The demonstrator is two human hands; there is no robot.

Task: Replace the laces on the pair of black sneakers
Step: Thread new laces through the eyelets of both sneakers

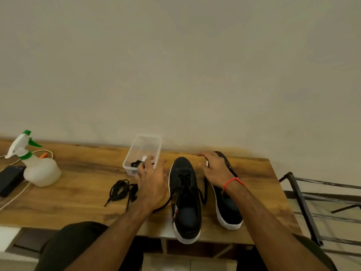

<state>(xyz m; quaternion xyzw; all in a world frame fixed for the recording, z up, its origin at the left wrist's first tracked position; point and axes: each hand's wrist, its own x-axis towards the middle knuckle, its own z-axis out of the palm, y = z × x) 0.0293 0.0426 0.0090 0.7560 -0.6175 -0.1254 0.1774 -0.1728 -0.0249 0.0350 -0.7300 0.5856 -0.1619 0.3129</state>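
Both arms outstretched | left hand [151, 180] grip relaxed | right hand [215, 169] flat on sneaker [227, 202]

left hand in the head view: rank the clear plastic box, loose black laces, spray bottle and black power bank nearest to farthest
From the left hand:
1. clear plastic box, just beyond the fingertips
2. loose black laces, just left
3. spray bottle, farther left
4. black power bank, at the far-left edge

we see our two bare forearms, no sleeves; a thin red string band [233, 182] circles our right wrist, and dark trousers [64, 249] cover our lap.
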